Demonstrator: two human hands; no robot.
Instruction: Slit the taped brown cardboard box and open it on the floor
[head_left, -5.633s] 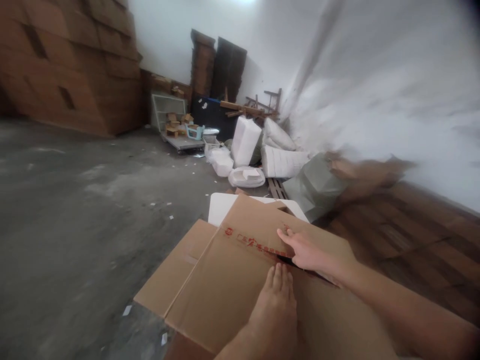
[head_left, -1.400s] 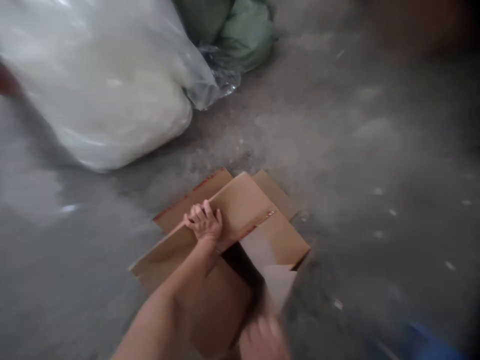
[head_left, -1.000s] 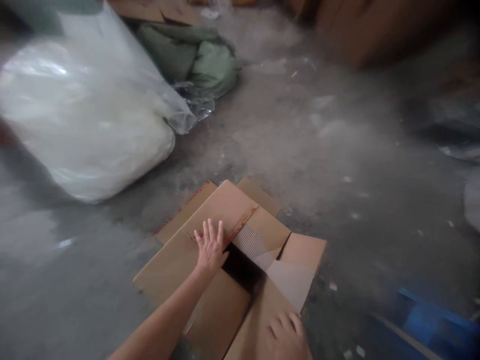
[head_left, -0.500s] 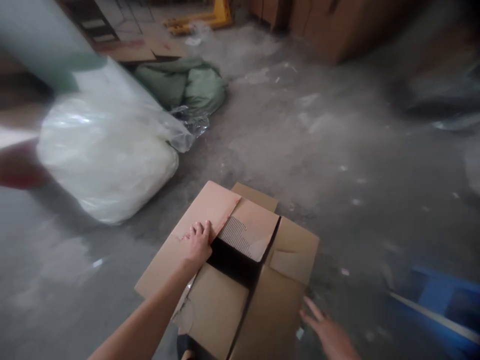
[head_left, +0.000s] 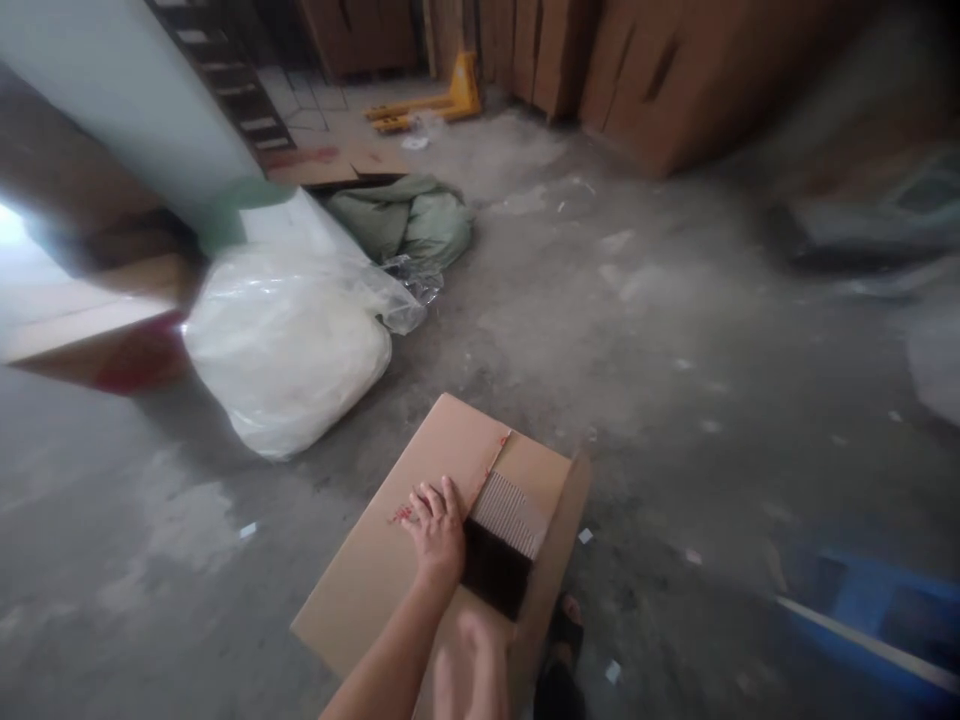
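**boxguy:** Left hand point(head_left: 437, 522) lies flat, fingers spread, on the cardboard box point(head_left: 420, 540) on the concrete floor point(head_left: 675, 380). Right hand's out of frame.

**tape_fan:** Any label?

**boxguy:** Red print point(head_left: 401, 515) by the fingers, too blurry to read.

At lower centre of the frame the cardboard box point(head_left: 420, 560) was tan with red print along one flap edge and a ribbed, torn patch. The plastic bag point(head_left: 292, 350) at left was milky white, the sack point(head_left: 405, 222) behind it dull green, the pallet jack point(head_left: 431, 100) at top yellow, the concrete floor point(head_left: 675, 350) grey.
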